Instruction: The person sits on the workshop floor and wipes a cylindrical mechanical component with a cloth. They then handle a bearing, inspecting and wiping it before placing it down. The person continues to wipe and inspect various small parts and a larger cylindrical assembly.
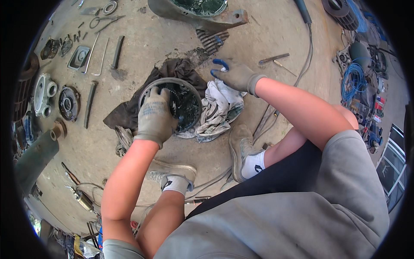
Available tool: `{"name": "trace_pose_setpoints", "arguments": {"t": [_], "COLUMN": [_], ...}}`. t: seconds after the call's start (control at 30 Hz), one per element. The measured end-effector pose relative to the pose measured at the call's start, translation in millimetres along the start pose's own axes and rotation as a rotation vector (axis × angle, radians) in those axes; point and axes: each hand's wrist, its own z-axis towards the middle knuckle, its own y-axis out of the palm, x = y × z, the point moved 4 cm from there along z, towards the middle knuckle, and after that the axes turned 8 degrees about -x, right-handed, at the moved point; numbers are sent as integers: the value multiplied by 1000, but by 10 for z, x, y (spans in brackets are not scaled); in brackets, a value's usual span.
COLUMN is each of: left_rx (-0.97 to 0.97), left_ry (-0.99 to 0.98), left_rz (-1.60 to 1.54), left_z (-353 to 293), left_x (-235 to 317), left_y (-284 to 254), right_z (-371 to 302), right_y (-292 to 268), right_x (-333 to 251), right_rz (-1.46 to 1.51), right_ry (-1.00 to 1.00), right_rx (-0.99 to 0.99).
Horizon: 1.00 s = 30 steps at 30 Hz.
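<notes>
A round metal housing [197, 105] with a dark green, smeared inside sits on crumpled dark cloth [125, 110] between my feet. My left hand [154, 114], in a grey work glove, grips its left rim, the fingers curled over toward the inside. Just beyond the housing's right side, my gloved right hand [235, 77] hovers above a stained whitish rag [220, 110]. Blue shows on its fingertips, and the thumb and forefinger stand apart in a curve with nothing visible between them. The remaining fingers of that hand are partly hidden.
Ahead stands a larger green casting [194, 17]. Leftward on the concrete lie a hammer [117, 52], a long bar [90, 104], a square metal tray [79, 58] and round machine covers [69, 102]. A chisel-like rod [274, 58], a cable [308, 47] and coiled blue hose [353, 80] lie rightward.
</notes>
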Motion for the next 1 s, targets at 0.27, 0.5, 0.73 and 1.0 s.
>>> {"name": "trace_pose_setpoints", "arguments": {"t": [0.27,0.5,0.73,1.0], "left_rx": [18,-79,-215,173], "left_ry": [-112,-172,-180,14], "left_rz": [-11,-1,136,76], "left_z": [307,605,582,3], "left_x": [-174,-270,-229,-174], "left_y": [-59,-139,-262,-616], "right_z": [-661,-644,-521,-564], "right_y": [521,1083,1381,274], "right_x": [-76,-99,243,40], "right_rz": [-355,-295,-59,-284], "right_ry": [213,330,231,35], "right_rx": [-272,-134,44,-232]}}
